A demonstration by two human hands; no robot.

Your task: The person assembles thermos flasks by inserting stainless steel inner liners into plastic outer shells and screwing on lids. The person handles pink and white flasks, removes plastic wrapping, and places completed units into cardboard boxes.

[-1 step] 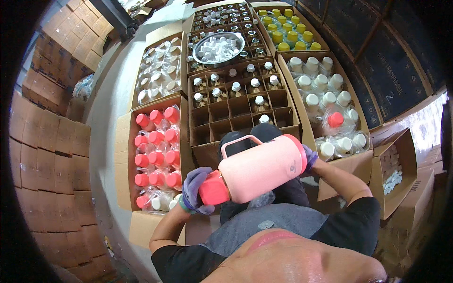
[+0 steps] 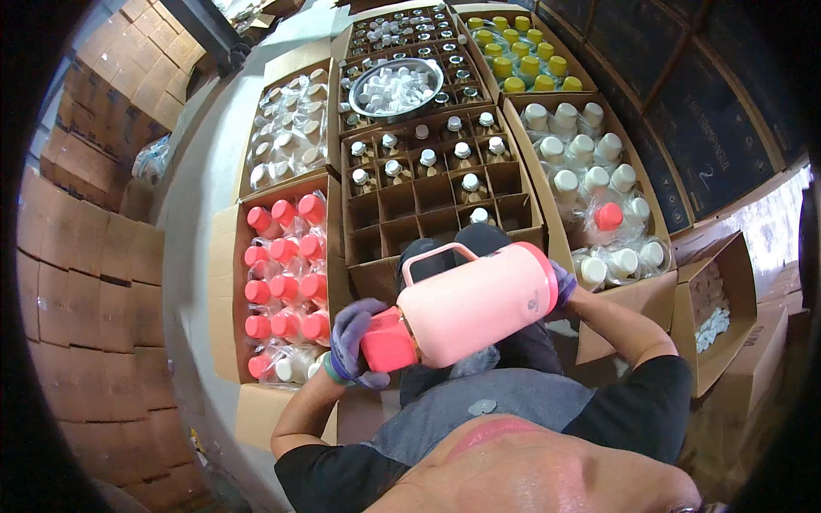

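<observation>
A large pink insulated jug (image 2: 470,308) with a loop handle lies tilted across my lap, its red lid (image 2: 389,340) toward the left and its red base toward the right. My left hand (image 2: 352,342), in a purple-grey glove, is closed round the lid. At the other end my right hand (image 2: 562,286), gloved alike, grips the base; the jug hides most of its fingers. Just beyond the jug stands a divided carton (image 2: 376,205) with several white-capped bottles (image 2: 428,157) in its cells.
Left of my knees is a carton of red-lidded bottles (image 2: 282,250). On the right, white-lidded bottles (image 2: 596,179) fill another, one red lid (image 2: 608,216) among them. Farther off are a metal bowl (image 2: 396,88) of white caps and yellow-lidded bottles (image 2: 529,65). Stacked boxes (image 2: 94,308) line the left.
</observation>
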